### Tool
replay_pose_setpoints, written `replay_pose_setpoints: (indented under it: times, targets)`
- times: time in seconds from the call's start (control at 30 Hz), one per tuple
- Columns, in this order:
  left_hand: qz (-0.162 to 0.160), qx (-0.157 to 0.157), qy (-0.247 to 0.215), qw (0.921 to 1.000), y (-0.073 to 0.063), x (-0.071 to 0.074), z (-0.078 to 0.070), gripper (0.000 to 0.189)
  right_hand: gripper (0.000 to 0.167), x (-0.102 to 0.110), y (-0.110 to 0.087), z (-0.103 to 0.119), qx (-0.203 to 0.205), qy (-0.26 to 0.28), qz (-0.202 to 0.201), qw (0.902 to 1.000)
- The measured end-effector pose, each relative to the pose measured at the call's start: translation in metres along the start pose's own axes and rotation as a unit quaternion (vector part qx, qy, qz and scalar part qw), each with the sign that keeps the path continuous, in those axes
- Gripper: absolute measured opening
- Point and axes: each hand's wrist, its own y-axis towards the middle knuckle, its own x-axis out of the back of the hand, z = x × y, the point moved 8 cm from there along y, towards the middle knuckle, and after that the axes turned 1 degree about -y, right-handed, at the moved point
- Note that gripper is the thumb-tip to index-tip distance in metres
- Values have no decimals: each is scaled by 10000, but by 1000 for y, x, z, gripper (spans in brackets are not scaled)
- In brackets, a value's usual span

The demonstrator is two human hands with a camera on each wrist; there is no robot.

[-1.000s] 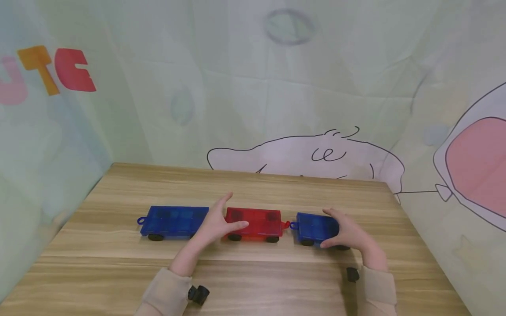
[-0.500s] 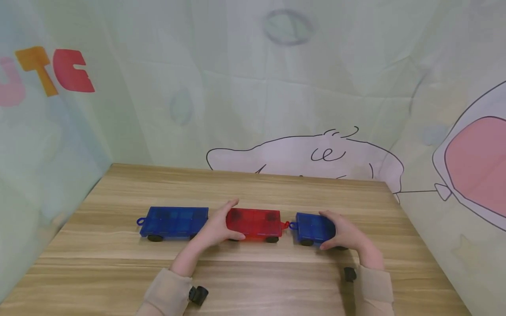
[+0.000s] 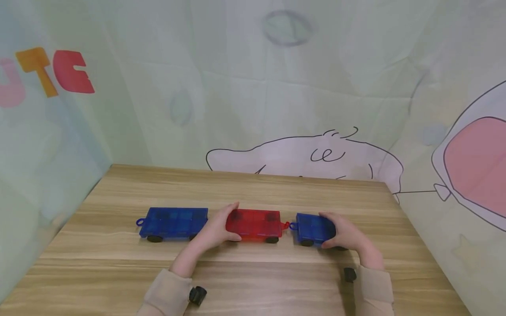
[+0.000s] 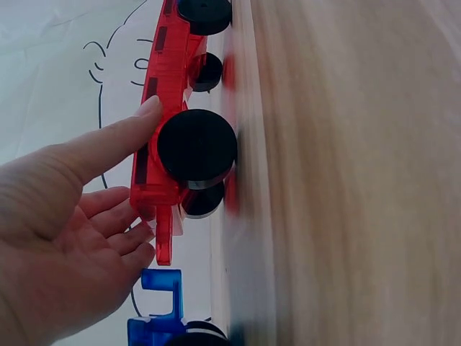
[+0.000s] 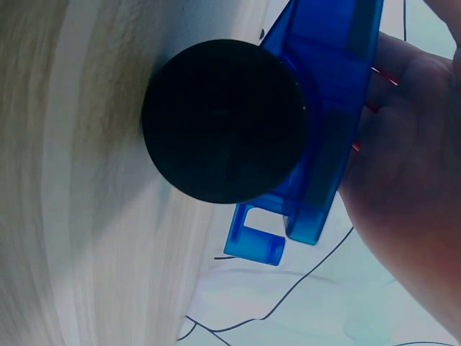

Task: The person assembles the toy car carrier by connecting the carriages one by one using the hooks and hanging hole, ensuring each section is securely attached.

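Note:
Three see-through toy wagons with black wheels stand in a row on the table. My left hand (image 3: 216,229) holds the left end of the red toy wagon (image 3: 257,223), thumb on the near side and fingers at the far side. The thumb also shows on the red side in the left wrist view. My right hand (image 3: 348,231) grips the right end of the short blue toy wagon (image 3: 310,227), covering that end. The red hook (image 3: 285,225) lies close to the blue ring (image 3: 293,226); whether they are joined I cannot tell. A longer blue toy wagon (image 3: 174,223) stands at the left.
The wood-grained table (image 3: 253,281) ends at a printed cloth backdrop (image 3: 237,109) behind and at the sides. A blue ring (image 3: 140,222) sticks out from the long wagon's left end. My left forearm passes in front of that wagon's right end.
My left hand has lowered and closed around the red wagon's left end. My right hand has closed in slightly on the short blue wagon. The wagons have hardly moved.

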Motion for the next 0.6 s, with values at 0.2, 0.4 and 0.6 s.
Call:
replay_pose_setpoints:
  times: [0.2,0.4,0.6]
  targets:
    - [-6,20,-47,10000,0,0,-1,88,91,0,0,-3,-25,35,-16,10000]
    - [-3,10,-48,10000,0,1,1,88,92,1,-2,-5,-61,110,-86,9999]
    - [-13,-44,-13,10000,1,1,1,88,93,4,0,-8,-96,224,-210,9995]
